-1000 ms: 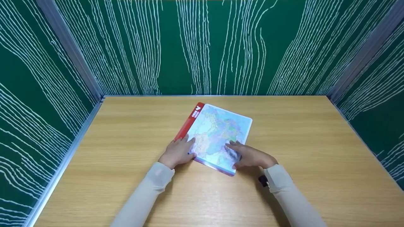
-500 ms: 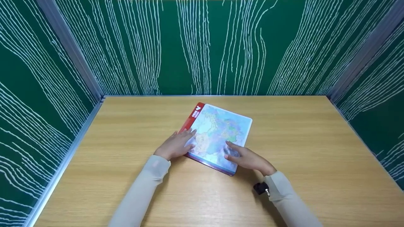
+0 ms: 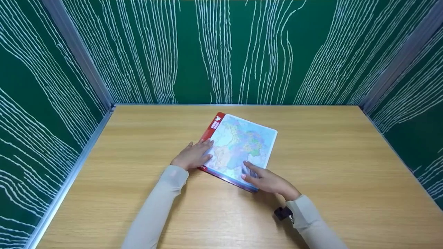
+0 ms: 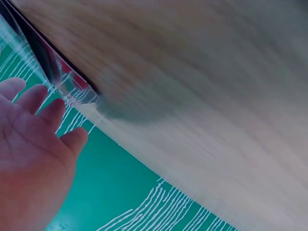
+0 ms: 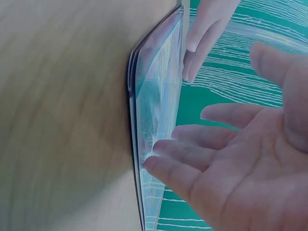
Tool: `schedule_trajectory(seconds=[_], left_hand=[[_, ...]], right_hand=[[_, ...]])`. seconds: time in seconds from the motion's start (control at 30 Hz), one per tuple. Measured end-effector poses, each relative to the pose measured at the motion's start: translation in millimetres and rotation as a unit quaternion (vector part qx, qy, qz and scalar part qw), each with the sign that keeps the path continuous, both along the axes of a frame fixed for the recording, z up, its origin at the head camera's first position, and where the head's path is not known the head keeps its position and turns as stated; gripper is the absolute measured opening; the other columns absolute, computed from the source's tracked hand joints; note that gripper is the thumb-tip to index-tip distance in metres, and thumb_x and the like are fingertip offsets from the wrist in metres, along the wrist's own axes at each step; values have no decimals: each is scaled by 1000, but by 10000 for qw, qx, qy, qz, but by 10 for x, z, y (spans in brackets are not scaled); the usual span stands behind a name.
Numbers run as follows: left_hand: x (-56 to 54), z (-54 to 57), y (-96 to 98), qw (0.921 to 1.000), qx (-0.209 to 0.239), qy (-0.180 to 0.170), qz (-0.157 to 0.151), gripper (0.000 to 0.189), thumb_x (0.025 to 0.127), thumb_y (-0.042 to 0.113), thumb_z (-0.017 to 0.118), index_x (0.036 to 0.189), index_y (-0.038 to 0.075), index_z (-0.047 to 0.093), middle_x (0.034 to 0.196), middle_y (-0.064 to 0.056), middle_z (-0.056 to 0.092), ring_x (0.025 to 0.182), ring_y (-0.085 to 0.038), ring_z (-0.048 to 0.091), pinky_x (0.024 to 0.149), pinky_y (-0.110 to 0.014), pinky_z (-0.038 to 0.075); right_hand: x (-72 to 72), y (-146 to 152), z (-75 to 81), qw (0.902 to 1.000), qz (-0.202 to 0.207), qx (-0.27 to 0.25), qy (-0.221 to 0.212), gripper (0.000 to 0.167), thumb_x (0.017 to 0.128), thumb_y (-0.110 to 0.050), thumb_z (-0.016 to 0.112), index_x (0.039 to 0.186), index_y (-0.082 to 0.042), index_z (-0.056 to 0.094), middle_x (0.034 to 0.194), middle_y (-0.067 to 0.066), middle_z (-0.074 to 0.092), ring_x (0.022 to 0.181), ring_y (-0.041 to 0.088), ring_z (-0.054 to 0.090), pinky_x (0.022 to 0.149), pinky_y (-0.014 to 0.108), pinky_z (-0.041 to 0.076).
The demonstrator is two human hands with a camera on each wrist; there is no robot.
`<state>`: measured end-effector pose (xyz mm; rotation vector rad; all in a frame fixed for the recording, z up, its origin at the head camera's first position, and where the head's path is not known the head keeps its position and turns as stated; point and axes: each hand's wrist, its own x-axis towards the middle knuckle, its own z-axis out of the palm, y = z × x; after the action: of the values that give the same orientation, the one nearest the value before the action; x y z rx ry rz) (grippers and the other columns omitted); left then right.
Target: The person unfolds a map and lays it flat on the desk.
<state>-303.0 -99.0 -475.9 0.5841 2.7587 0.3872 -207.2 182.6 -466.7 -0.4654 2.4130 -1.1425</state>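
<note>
Wooden tabletop [image 3: 346, 155] bears a glossy, red-edged map [image 3: 238, 147]

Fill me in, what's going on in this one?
A person has both hands at a map board lying at an angle on a wood-grain table. The left hand reaches over its left side, fingers across the red strip. The right hand is over the near right corner, fingers extended. Neither hand grips the board; how firmly they touch it is hard to tell.
</note>
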Motion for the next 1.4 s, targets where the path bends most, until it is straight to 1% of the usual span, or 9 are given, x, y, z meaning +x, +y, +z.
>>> schedule_trajectory(seconds=[0.13, 0.27, 0.47, 0.57, 0.7, 0.83, 1.0, 1.2, 1.4], left_hand=[[-5, 8, 4, 10000, 13, -54, 44, 71, 94, 53, 49, 153, 35, 15, 160, 13, 17, 150, -14, 13, 122, -47, 5], [2, 6, 5, 9997, 82, -176, 131, 73, 93, 53, 51, 153, 37, 14, 160, 14, 17, 150, -14, 13, 122, -47, 4], [13, -6, 7, 9988, 121, -379, 269, 73, 92, 53, 53, 152, 42, 13, 159, 16, 18, 150, -16, 13, 122, -45, 3], [12, -1, 8, 9992, 69, -367, 159, 72, 93, 52, 52, 152, 39, 15, 160, 13, 19, 150, -17, 13, 122, -45, 4], [19, 13, 2, 9993, -2, -368, -10, 71, 94, 51, 51, 153, 36, 15, 160, 11, 18, 150, -18, 11, 122, -45, 4], [43, 21, -3, 9992, -14, -410, -14, 71, 93, 53, 50, 153, 37, 15, 160, 12, 16, 150, -18, 11, 122, -46, 4], [59, 5, -4, 9990, -33, -447, -22, 71, 93, 53, 50, 153, 37, 16, 160, 12, 17, 150, -17, 12, 122, -45, 4], [85, 4, -16, 9990, -44, -425, -111, 69, 93, 53, 51, 152, 37, 20, 160, 11, 17, 150, -19, 12, 122, -46, 4], [112, 2, -24, 9987, -77, -456, -193, 68, 93, 53, 50, 152, 36, 20, 161, 9, 14, 150, -20, 8, 122, -48, 3]], right_hand=[[10, -22, -15, 9998, 157, 82, 73, 72, 99, -44, 47, 153, -6, 18, 160, 20, 13, 146, 40, 14, 117, 57, 15], [15, -35, -30, 9995, 191, 206, 169, 71, 100, -42, 47, 153, -4, 19, 159, 21, 13, 146, 40, 13, 118, 55, 15], [10, -43, -38, 9988, 222, 349, 254, 69, 100, -41, 48, 152, -3, 22, 158, 23, 17, 146, 40, 15, 118, 54, 14], [5, -39, -35, 9985, 270, 402, 268, 70, 99, -41, 48, 152, -3, 23, 157, 24, 18, 146, 40, 16, 118, 54, 15], [-1, -32, -35, 9986, 196, 454, 175, 71, 98, -44, 50, 152, -7, 24, 158, 22, 19, 146, 40, 16, 118, 54, 15], [-2, -24, -33, 9986, 97, 520, 41, 72, 96, -47, 51, 153, -11, 25, 158, 20, 19, 146, 38, 16, 118, 54, 15], [-18, -3, -41, 9982, 121, 591, 22, 70, 97, -45, 50, 153, -10, 25, 159, 20, 18, 146, 39, 15, 118, 54, 14], [-46, 28, -55, 9976, 132, 676, 18, 71, 98, -46, 49, 153, -11, 23, 159, 20, 15, 147, 40, 10, 118, 57, 12], [-70, 42, -63, 9972, 143, 731, -29, 72, 97, -46, 50, 153, -11, 22, 159, 20, 13, 147, 38, 7, 118, 56, 10]])
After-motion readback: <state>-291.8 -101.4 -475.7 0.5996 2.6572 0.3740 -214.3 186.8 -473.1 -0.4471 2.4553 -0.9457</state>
